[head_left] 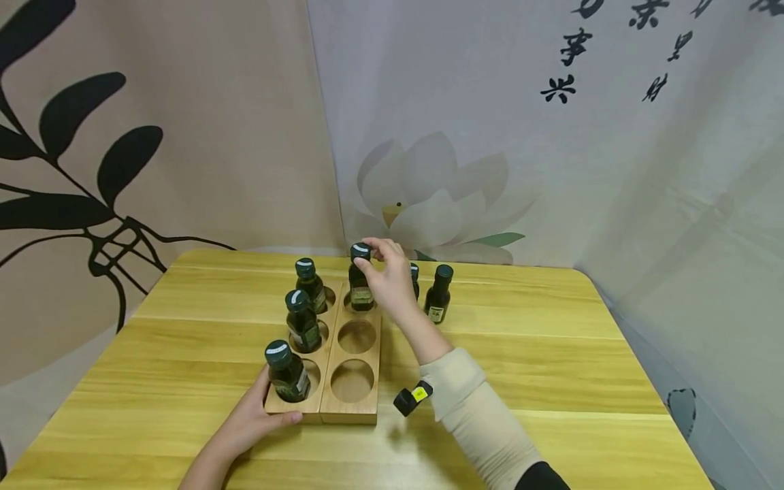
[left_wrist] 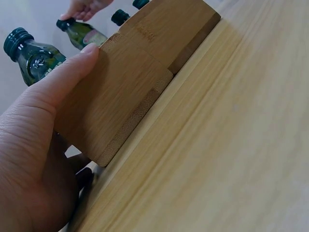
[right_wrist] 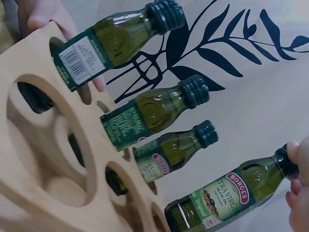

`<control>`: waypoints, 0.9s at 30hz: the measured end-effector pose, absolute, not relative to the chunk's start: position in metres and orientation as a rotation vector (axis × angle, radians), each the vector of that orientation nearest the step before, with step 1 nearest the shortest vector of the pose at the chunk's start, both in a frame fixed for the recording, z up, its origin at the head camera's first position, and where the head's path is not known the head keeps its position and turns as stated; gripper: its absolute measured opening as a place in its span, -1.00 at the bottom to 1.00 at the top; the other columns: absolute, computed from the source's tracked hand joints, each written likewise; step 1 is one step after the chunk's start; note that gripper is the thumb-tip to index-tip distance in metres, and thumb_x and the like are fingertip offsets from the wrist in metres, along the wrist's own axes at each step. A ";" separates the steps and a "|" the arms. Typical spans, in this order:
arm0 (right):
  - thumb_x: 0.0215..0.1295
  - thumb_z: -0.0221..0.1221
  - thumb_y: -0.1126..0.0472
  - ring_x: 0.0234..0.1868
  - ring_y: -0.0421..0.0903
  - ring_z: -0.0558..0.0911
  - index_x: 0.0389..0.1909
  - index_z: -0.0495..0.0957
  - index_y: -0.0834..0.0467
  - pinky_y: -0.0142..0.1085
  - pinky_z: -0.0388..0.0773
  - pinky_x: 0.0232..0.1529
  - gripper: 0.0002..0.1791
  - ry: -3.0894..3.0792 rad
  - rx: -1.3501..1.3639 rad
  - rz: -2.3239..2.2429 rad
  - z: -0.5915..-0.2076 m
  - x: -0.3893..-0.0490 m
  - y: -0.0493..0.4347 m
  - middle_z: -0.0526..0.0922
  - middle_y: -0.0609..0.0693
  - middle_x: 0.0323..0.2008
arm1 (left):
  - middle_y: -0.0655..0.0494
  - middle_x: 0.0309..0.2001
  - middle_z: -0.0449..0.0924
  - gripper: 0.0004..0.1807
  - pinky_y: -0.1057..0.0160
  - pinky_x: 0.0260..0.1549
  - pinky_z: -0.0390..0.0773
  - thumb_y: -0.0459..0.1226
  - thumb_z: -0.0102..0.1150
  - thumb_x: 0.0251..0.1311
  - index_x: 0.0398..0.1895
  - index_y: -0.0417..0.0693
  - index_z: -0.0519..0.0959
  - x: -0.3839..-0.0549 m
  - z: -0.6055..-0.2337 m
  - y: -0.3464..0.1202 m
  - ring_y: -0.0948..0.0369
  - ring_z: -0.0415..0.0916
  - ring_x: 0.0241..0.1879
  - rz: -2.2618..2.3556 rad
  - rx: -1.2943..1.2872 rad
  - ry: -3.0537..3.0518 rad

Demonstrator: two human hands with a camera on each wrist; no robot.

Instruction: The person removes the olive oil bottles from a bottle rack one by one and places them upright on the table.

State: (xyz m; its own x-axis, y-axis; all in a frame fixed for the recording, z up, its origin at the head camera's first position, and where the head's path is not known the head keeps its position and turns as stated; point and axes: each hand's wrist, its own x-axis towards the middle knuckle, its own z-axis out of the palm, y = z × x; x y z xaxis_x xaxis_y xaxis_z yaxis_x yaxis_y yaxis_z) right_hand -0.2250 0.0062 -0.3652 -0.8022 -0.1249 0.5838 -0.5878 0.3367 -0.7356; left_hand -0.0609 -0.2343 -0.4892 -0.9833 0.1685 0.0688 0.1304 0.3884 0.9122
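Note:
A wooden bottle rack (head_left: 349, 410) with two rows of round holes stands on the table. Its left row holds three small olive oil bottles: a near one (head_left: 288, 371), a middle one (head_left: 303, 323) and a far one (head_left: 310, 286). My left hand (head_left: 251, 415) grips the rack's near left corner, thumb along the front end (left_wrist: 116, 96). By its dark green cap, my right hand (head_left: 390, 275) pinches another olive oil bottle (right_wrist: 224, 198) at the far hole of the right row. In the right wrist view its base is at the hole's rim; how deep it sits I cannot tell.
Right of the rack stand two more dark bottles, one (head_left: 437, 296) in plain view and one (head_left: 414, 279) partly behind my right hand. The wooden table (head_left: 539, 354) reaches back to a printed curtain (head_left: 441, 102).

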 end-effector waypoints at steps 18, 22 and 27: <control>0.19 0.31 0.31 -0.22 0.01 0.41 -0.04 0.58 0.29 -0.29 0.38 -0.21 -0.68 -2.115 0.677 1.482 -0.313 -0.223 0.025 0.54 0.06 -0.23 | -0.35 0.42 -0.02 0.22 -0.35 0.20 -0.05 -0.32 0.52 -0.14 0.53 -0.03 -0.13 -0.060 -0.490 -0.234 -0.29 -0.09 0.36 1.687 0.270 2.595; 0.20 0.30 0.32 -0.23 -0.04 0.40 -0.04 0.57 0.29 -0.28 0.37 -0.18 -0.69 -2.104 0.691 1.481 -0.302 -0.221 0.032 0.54 0.07 -0.23 | -0.34 0.42 -0.02 0.23 -0.36 0.20 -0.05 -0.32 0.52 -0.14 0.53 0.00 -0.13 -0.061 -0.490 -0.234 -0.29 -0.10 0.37 1.692 0.278 2.596; 0.20 0.30 0.33 -0.24 -0.05 0.40 -0.03 0.58 0.30 -0.28 0.36 -0.16 -0.69 -2.088 0.690 1.474 -0.290 -0.219 0.040 0.55 0.07 -0.23 | -0.34 0.42 -0.01 0.23 -0.35 0.20 -0.05 -0.32 0.53 -0.14 0.53 0.01 -0.12 -0.061 -0.490 -0.235 -0.29 -0.09 0.36 1.702 0.284 2.592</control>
